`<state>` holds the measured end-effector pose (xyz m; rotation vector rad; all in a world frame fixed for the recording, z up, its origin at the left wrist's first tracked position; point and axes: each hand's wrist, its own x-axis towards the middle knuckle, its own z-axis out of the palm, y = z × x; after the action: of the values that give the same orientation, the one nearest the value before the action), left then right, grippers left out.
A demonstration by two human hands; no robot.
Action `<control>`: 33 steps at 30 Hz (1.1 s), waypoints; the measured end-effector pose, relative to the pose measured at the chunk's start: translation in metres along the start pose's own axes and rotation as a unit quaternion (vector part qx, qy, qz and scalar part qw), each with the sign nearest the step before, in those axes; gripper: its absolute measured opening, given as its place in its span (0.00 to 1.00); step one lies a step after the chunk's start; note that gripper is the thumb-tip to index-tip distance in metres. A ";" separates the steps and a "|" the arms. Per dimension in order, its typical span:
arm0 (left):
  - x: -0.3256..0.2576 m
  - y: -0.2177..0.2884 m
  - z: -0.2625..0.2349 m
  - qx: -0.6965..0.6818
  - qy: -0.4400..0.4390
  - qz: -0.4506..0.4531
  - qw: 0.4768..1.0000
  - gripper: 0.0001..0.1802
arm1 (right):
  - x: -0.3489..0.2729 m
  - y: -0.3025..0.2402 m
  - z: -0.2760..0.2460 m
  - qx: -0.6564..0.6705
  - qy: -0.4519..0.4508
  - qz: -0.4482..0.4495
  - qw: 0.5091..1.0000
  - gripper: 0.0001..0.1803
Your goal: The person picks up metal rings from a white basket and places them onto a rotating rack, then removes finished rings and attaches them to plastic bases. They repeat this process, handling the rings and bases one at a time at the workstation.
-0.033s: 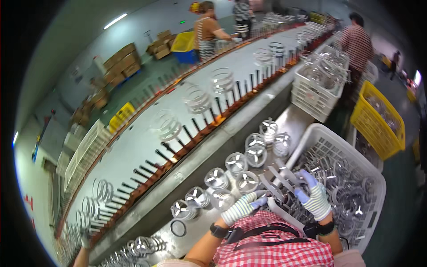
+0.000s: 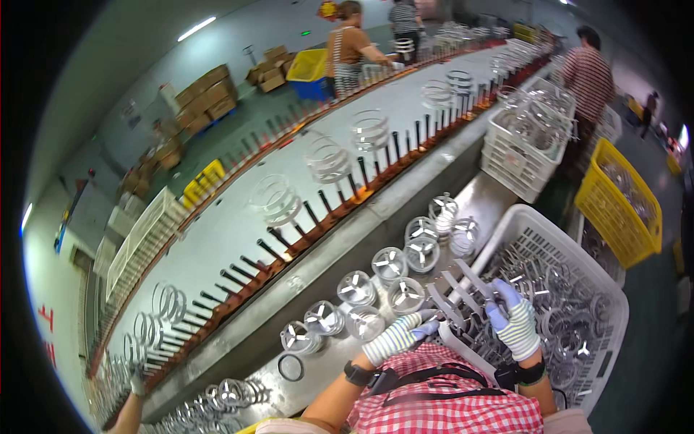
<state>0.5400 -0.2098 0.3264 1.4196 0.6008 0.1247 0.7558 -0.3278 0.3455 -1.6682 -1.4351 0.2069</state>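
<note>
My left hand (image 2: pixel 401 338), in a striped glove with lilac fingertips, is closed at the near end of a fanned row of curved, clear plastic pieces (image 2: pixel 450 309). My right hand (image 2: pixel 515 322), gloved alike, curls its fingers round the other end of that row, over a white crate (image 2: pixel 499 226). The crate is full of tangled clear and grey round parts (image 2: pixel 571 318). Left of my hands, on a metal bench (image 2: pixel 318 369), stand stacks of clear rings with three-spoked centres (image 2: pixel 405 294). One loose ring (image 2: pixel 290 367) lies by them.
Beyond the bench runs a long conveyor (image 2: pixel 217 239) edged with dark upright pegs (image 2: pixel 311 212), carrying ring stacks (image 2: pixel 276 199). Another person's gloved hand (image 2: pixel 137 382) reaches in at lower left. A filled white crate (image 2: pixel 513 163) and a yellow crate (image 2: pixel 618 210) stand at right; several people work farther off.
The surroundings have shifted slightly right and down in the view. Both hands stay on the same fanned pieces; the right hand has turned a little.
</note>
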 end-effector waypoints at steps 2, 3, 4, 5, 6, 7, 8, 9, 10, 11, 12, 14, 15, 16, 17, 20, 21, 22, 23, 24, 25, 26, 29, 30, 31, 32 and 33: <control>-0.004 -0.006 -0.005 -0.005 0.008 0.010 1.000 0.24 | 0.006 -0.012 0.005 0.040 -0.017 0.014 0.999 0.21; -0.007 -0.009 -0.008 -0.009 0.017 0.012 1.000 0.24 | 0.009 -0.015 0.008 0.041 -0.020 0.004 0.999 0.21; -0.009 -0.012 -0.011 -0.031 0.018 -0.002 0.999 0.24 | 0.011 -0.015 0.012 0.042 -0.026 -0.002 0.999 0.21; -0.009 -0.014 -0.013 -0.051 0.013 -0.016 0.998 0.24 | 0.011 -0.014 0.015 0.081 -0.041 0.004 0.996 0.23; -0.011 -0.008 -0.014 -0.082 -0.001 -0.007 0.997 0.23 | 0.012 -0.013 0.016 0.118 -0.055 0.012 0.991 0.25; -0.007 -0.019 -0.020 -0.084 -0.004 -0.006 0.996 0.23 | 0.014 -0.016 0.017 0.114 -0.055 0.013 0.992 0.25; -0.005 -0.024 -0.023 -0.152 -0.020 0.056 0.987 0.21 | 0.017 -0.021 0.019 0.128 -0.033 -0.005 0.991 0.28; -0.004 -0.029 -0.025 -0.218 -0.038 0.117 0.968 0.20 | 0.020 -0.024 0.019 0.140 -0.011 -0.022 0.990 0.30; -0.009 -0.033 -0.028 -0.228 0.027 0.092 0.969 0.17 | 0.023 -0.023 0.018 0.098 -0.008 -0.045 0.994 0.33; -0.012 -0.035 -0.031 -0.315 0.036 0.079 0.945 0.17 | 0.025 -0.023 0.019 0.088 0.020 -0.049 0.995 0.31; -0.012 -0.037 -0.036 -0.339 0.054 0.093 0.935 0.17 | 0.024 -0.015 0.019 0.105 0.029 -0.023 0.994 0.30; -0.011 -0.045 -0.050 -0.367 0.080 0.082 0.923 0.19 | 0.016 0.010 0.027 0.144 0.028 0.040 0.988 0.27; -0.007 -0.052 -0.060 -0.372 0.086 0.057 0.923 0.22 | 0.010 0.014 0.028 0.136 0.009 0.086 0.987 0.25; -0.001 -0.057 -0.067 -0.351 0.092 0.059 0.930 0.21 | -0.003 0.036 0.039 0.141 0.012 0.121 0.983 0.25; 0.008 -0.049 -0.067 -0.292 0.130 0.044 0.947 0.22 | -0.021 0.068 0.050 0.144 0.019 0.157 0.977 0.25; 0.039 -0.037 -0.091 -0.250 0.075 0.075 0.962 0.24 | -0.078 0.124 0.058 -0.067 -0.090 0.155 0.982 0.26; 0.057 -0.038 -0.106 -0.126 0.063 0.103 0.985 0.24 | -0.096 0.135 0.058 -0.092 -0.107 0.184 0.973 0.26; 0.082 -0.037 -0.120 -0.084 0.087 0.109 0.987 0.23 | -0.108 0.136 0.054 -0.093 -0.128 0.236 0.959 0.27; 0.109 -0.039 -0.139 -0.042 0.113 0.119 0.986 0.23 | -0.119 0.135 0.050 -0.091 -0.147 0.284 0.943 0.27; 0.142 -0.047 -0.165 0.295 0.189 0.202 0.914 0.21 | -0.141 0.146 0.051 -0.113 -0.129 0.292 0.941 0.27; 0.181 -0.057 -0.196 0.589 0.248 0.267 0.721 0.20 | -0.158 0.154 0.053 -0.135 -0.111 0.299 0.938 0.26; 0.210 -0.075 -0.243 0.419 0.304 0.283 0.808 0.20 | -0.161 0.150 0.057 -0.124 -0.129 0.303 0.936 0.29; 0.272 -0.043 -0.316 -0.272 0.184 0.267 0.906 0.19 | -0.177 0.139 0.047 -0.159 -0.212 0.357 0.896 0.35; 0.281 -0.032 -0.327 -0.269 0.164 0.274 0.909 0.19 | -0.190 0.151 0.051 -0.193 -0.178 0.338 0.904 0.37; 0.294 -0.024 -0.334 -0.155 0.178 0.216 0.947 0.18 | -0.190 0.146 0.047 -0.178 -0.169 0.370 0.896 0.38; 0.301 -0.019 -0.343 -0.037 0.195 0.158 0.967 0.17 | -0.184 0.126 0.040 -0.196 -0.111 0.348 0.910 0.32; 0.305 -0.014 -0.354 0.085 0.215 0.099 0.968 0.17 | -0.177 0.111 0.038 -0.215 -0.054 0.322 0.920 0.26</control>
<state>0.6311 0.2326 0.2057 1.6313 0.8372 0.5629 0.7553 -0.4520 0.1728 -2.5012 -0.9980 0.3711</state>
